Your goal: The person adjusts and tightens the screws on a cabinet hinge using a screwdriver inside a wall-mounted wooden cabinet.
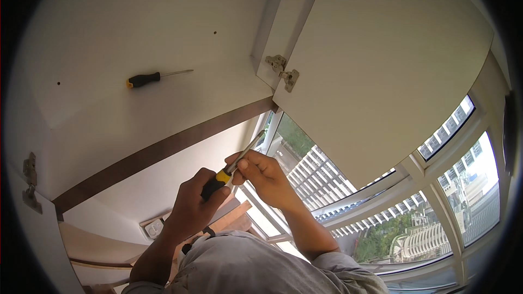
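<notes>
Both hands are on one screwdriver [223, 176] with a black and yellow handle. My left hand [197, 198] is closed round the handle. The thumb and fingers of my right hand [258, 172] pinch the metal shaft just ahead of it, and the tip points up and to the right, in front of the window. A second screwdriver [144, 80], black with a yellow end, lies inside the open white cabinet [109, 125], its shaft to the right. Beyond my hands, a metal hinge [283, 72] joins the cabinet to its open door [376, 60].
The cabinet's brown front edge [163, 147] runs across above my hands. Another hinge [31, 182] sits on the cabinet's left side. Large windows [414, 228] fill the lower right, below the open door. A white wall fitting [154, 229] shows beyond my left forearm.
</notes>
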Motion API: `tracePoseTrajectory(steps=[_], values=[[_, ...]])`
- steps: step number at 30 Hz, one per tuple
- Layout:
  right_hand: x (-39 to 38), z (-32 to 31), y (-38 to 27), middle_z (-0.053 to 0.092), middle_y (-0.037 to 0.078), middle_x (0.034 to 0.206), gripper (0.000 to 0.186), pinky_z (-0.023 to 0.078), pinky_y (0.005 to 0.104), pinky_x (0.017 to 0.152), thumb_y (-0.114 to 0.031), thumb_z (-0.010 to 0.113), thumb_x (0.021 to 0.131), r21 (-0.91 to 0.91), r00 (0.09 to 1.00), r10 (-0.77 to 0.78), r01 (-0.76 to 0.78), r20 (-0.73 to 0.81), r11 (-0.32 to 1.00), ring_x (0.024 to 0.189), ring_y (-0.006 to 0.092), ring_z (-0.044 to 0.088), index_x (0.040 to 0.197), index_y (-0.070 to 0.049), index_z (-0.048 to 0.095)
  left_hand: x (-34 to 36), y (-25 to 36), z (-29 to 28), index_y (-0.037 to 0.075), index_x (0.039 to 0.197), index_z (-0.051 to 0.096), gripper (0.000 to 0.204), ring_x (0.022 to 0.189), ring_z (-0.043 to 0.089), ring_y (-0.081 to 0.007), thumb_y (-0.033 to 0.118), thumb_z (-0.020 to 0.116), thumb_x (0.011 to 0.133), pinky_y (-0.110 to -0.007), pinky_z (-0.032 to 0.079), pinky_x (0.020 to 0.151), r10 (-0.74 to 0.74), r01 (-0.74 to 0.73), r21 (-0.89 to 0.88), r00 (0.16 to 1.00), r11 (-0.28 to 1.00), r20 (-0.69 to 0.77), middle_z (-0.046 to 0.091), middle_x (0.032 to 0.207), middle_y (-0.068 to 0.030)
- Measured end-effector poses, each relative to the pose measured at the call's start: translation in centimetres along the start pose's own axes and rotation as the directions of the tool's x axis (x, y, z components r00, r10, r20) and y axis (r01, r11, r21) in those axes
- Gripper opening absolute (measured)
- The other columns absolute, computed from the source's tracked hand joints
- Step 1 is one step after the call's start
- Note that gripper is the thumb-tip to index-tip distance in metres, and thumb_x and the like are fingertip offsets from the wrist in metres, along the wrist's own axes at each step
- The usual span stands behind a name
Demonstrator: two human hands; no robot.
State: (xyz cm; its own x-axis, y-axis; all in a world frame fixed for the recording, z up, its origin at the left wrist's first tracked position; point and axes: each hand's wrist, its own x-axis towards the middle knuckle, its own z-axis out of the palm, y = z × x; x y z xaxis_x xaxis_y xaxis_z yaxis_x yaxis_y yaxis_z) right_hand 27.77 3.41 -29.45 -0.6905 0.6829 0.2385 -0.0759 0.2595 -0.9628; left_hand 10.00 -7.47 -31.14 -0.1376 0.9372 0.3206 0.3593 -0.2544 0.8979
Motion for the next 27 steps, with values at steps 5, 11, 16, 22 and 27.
tracePoseTrajectory(steps=[5,11,16,22,27], values=[[0.0,1.3,1.5,0.070,0.005,0.095,0.036,0.053,0.0275,0.079,-0.031,0.052,0.110,0.031,0.998,0.057,-0.058,0.024,0.998,0.084,0.0105,0.064,0.116,0.001,0.066,-1.4,-1.9,-0.7,0.001,0.104,0.059,0.030,0.065,0.049,-0.0123,0.021,0.076,0.089,-0.031,0.043,0.061,-0.040,0.040,0.032,0.999,0.999,-0.001,0.056,0.073,-0.0055],[-0.1,1.8,0.5,0.069,0.005,0.091,0.034,0.052,0.0271,0.078,-0.030,0.054,0.109,0.011,1.000,0.005,-0.005,0.022,1.000,0.083,0.0103,0.064,0.113,0.001,0.068,-1.8,-0.7,-1.8,0.000,0.102,0.059,0.029,0.065,0.052,-0.0160,0.020,0.076,0.088,-0.033,0.045,0.062,0.067,-0.064,0.062,0.997,0.996,-0.039,0.059,0.075,-0.0086],[-0.4,2.2,0.2,0.069,0.006,0.090,0.035,0.052,0.0277,0.079,-0.030,0.053,0.109,0.037,1.000,0.010,-0.009,-0.008,0.999,0.083,0.0112,0.065,0.113,0.001,0.068,-1.6,0.0,-2.4,-0.001,0.101,0.060,0.027,0.066,0.056,-0.0203,0.019,0.073,0.090,-0.035,0.047,0.063,0.128,-0.124,0.104,0.991,0.987,-0.030,0.061,0.079,-0.0125],[-0.4,2.8,0.7,0.070,0.008,0.095,0.033,0.053,0.0284,0.082,-0.029,0.054,0.109,0.063,1.000,0.021,-0.021,-0.006,0.998,0.087,0.0125,0.067,0.117,0.001,0.065,-1.5,-0.5,-2.6,-0.001,0.103,0.060,0.022,0.067,0.060,-0.0250,0.016,0.069,0.092,-0.036,0.047,0.062,0.198,-0.194,0.068,0.978,0.979,-0.072,0.062,0.083,-0.0147],[-0.6,3.4,1.2,0.069,0.008,0.105,0.032,0.053,0.0299,0.086,-0.028,0.055,0.109,0.114,0.999,0.033,-0.029,-0.035,0.993,0.093,0.0141,0.066,0.118,0.000,0.064,-1.3,-0.7,-3.0,0.001,0.102,0.061,0.021,0.062,0.060,-0.0276,0.016,0.071,0.091,-0.040,0.047,0.055,0.195,-0.189,0.112,0.979,0.976,-0.052,0.058,0.078,-0.0128]])
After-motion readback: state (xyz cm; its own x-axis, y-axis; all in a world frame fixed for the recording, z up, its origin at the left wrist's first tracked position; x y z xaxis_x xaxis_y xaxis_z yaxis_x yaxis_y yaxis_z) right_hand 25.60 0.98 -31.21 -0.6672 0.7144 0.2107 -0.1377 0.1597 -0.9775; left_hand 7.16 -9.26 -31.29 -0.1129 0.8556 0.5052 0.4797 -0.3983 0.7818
